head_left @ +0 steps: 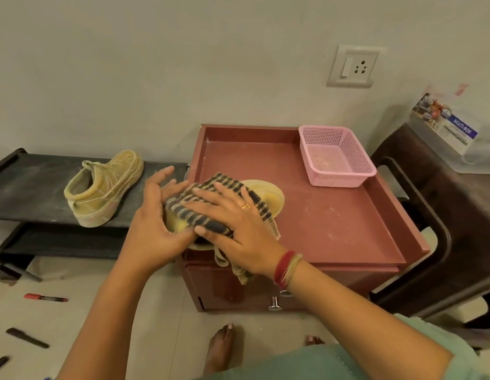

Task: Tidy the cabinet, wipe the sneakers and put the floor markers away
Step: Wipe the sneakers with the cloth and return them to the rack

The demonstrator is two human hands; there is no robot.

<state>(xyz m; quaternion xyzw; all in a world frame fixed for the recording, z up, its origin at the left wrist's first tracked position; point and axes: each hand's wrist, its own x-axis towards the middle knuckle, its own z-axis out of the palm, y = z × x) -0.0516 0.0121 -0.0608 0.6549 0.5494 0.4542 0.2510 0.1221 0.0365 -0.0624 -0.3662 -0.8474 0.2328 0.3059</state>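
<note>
Brown-and-cream checked cloth (pixel 189 213) lies draped over a yellowish sneaker (pixel 268 197) that sits on the top of the reddish-brown cabinet (pixel 334 223), near its front left corner. The right hand (pixel 233 215) lies flat on the cloth with its fingers (pixel 208 207) spread wide and its thumb pressing the cloth's near edge. A gold ring shows on one finger, and red and cream bangles (pixel 286 267) circle the wrist. The left hand (pixel 153 218) cups the sneaker's left side, its fingers (pixel 163 174) straight and slightly fanned, touching the shoe and the cloth's edge.

The second sneaker (pixel 104 187), dusty and the same yellow, stands upright on the top shelf of a black shoe rack (pixel 24 187) just left of the cabinet. A pink mesh basket (pixel 337 182) sits at the cabinet's back right corner.

On the floor at the lower left lie a red marker (pixel 45 298) and two black markers (pixel 27 337), well apart from each other.

At the right, a clear box (pixel 447 127) on a dark stool bears a blue label reading "MULTI-BOX"; its smaller print is illegible.
</note>
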